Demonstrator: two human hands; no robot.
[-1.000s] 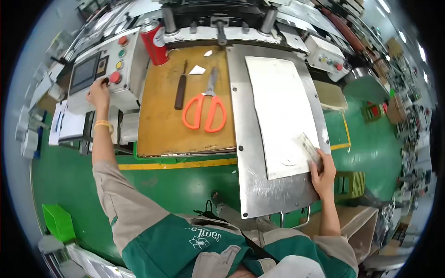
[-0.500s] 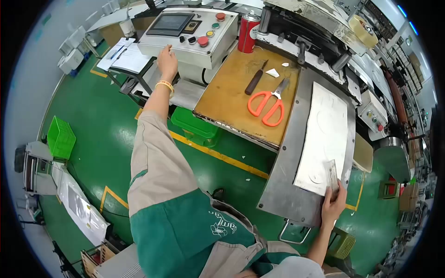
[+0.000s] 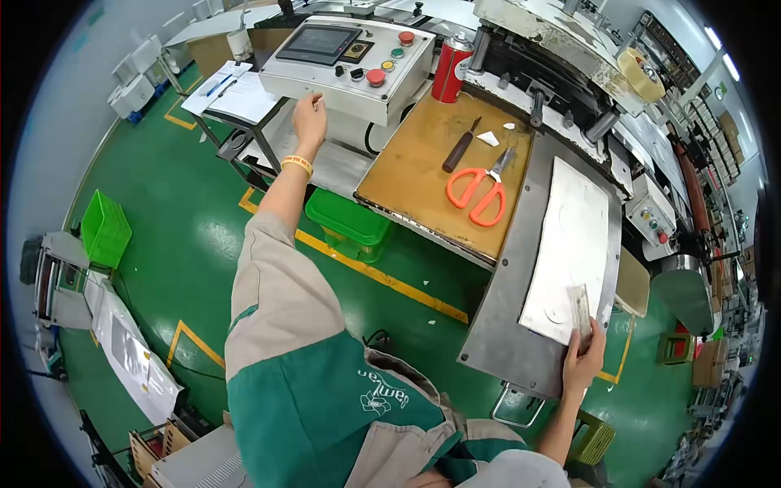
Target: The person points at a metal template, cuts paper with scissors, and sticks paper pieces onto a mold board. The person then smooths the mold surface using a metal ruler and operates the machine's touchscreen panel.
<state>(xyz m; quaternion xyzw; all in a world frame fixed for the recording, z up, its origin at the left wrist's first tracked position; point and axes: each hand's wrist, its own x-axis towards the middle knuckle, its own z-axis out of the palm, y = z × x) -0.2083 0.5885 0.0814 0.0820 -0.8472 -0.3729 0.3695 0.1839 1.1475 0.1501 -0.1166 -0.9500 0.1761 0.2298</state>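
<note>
My left hand is just in front of the lower edge of the control box, its fingers loosely bent and holding nothing I can see. My right hand grips the near end of a clear, flat ruler-like strip. That strip lies over the lower right part of a white sheet with faint curved outlines. The sheet rests on a grey metal plate. Orange-handled scissors and a dark-handled knife lie on the tan board between my hands.
A red spray can stands at the board's back corner beside white scraps. Behind the plate rises the press machine. Papers with pens lie left of the control box. A green bin sits under the board.
My left hand has drawn back slightly from the control box's front edge. The view has shifted a little. My right hand keeps its hold on the clear strip.
</note>
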